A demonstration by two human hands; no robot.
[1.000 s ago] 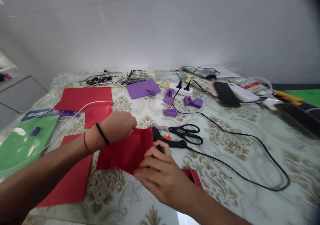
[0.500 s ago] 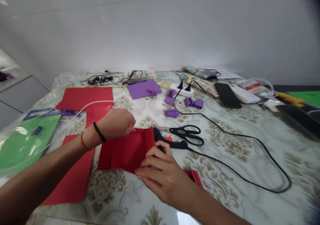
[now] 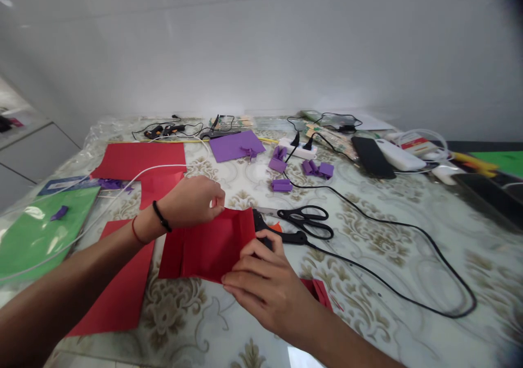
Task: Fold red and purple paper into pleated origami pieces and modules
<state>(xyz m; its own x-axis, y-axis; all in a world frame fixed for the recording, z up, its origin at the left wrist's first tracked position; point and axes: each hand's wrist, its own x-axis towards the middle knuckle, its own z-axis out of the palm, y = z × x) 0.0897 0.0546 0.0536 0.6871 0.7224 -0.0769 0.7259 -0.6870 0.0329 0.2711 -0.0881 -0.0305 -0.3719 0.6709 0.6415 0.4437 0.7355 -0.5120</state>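
A folded red paper (image 3: 208, 248) with raised edges lies in front of me, like a shallow open box. My left hand (image 3: 194, 202) is curled at its far edge, thumb and finger pinching there; the fingertips are partly hidden. The near right corner is gripped by my right hand (image 3: 263, 283), fingers bent over the raised side. Just beyond that hand lies a black glue gun (image 3: 292, 237), its front partly covered by the paper and its cord running right. Black-handled scissors (image 3: 304, 218) rest beside it.
Red sheets (image 3: 118, 286) lie at left, near a green pack (image 3: 44, 232). Purple paper rolls (image 3: 281, 185) and a purple sheet (image 3: 235, 146) sit farther back, by a white power strip (image 3: 300, 148). A phone (image 3: 371, 157) lies at right. A white cable (image 3: 134, 177) crosses the left side.
My left hand has shifted slightly, and a small gap now shows between its thumb and finger. My right hand keeps its grip on the red paper.
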